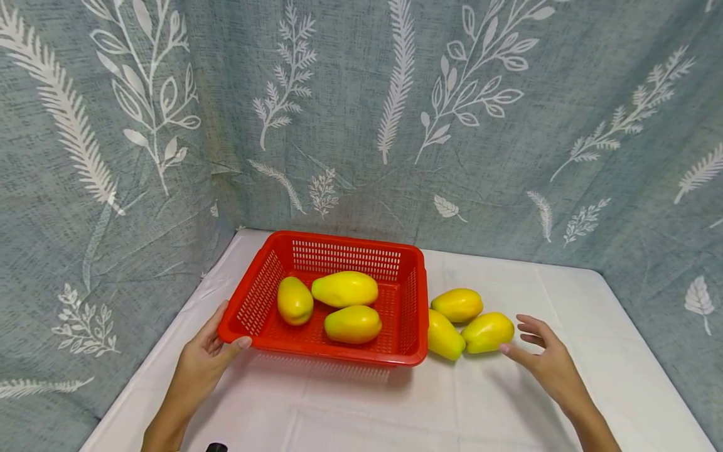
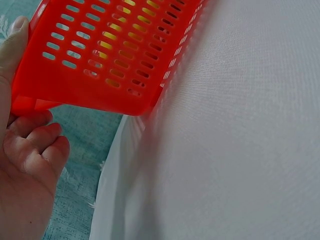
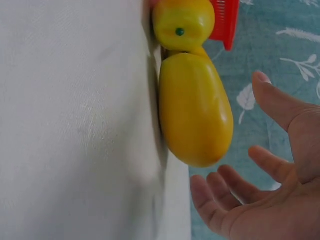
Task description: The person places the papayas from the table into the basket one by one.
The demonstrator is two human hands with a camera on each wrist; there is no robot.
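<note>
A red plastic basket (image 1: 322, 353) with slotted walls sits left of centre on the table. My left hand (image 1: 204, 356) grips its near left corner, thumb over the rim and fingers curled under it in the left wrist view. Inside lie three yellow papayas: one papaya (image 1: 295, 301) on the left, another (image 1: 345, 289) at the back, a third (image 1: 353, 324) in front. Outside the right wall, three more cluster: a back papaya (image 1: 457, 305), one (image 1: 445, 336) partly hidden by the basket, and the rightmost papaya (image 1: 489, 333). My right hand (image 1: 545, 361), fingers spread and holding nothing, hovers beside that rightmost papaya (image 3: 196, 110).
A white cloth (image 1: 350, 408) covers the table. Blue-green curtains (image 1: 350, 113) with white leaf prints hang behind and along both sides. A small black object (image 1: 217, 447) shows at the bottom edge of the head view.
</note>
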